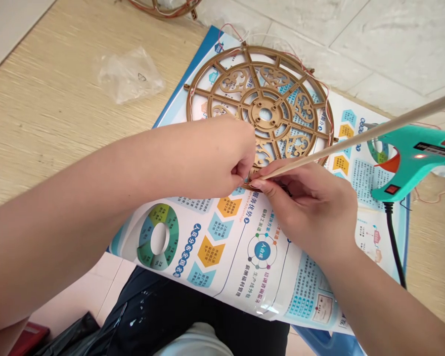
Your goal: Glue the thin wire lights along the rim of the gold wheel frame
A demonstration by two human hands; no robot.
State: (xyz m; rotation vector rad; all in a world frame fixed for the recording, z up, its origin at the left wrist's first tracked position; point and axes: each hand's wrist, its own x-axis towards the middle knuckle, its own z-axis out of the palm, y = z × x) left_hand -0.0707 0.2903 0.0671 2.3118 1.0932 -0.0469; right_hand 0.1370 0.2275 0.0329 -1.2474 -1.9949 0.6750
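Note:
A round gold openwork frame (267, 99) with thin red and white wires along its rim lies on a printed poster (222, 242). My left hand (222, 158) is closed in a pinch at the frame's near edge; what its fingertips grip is hidden. My right hand (311, 207) is closed round a long thin wooden stick (356, 138), whose tip meets the frame's near rim next to my left fingers. The stick runs up to the right, out of the picture.
A teal hot glue gun (415, 158) with a lit red switch and black cord (395, 247) stands at the poster's right. A crumpled clear plastic bag (129, 74) lies on the beige mat at the left. Another gold frame (163, 7) shows at the top edge.

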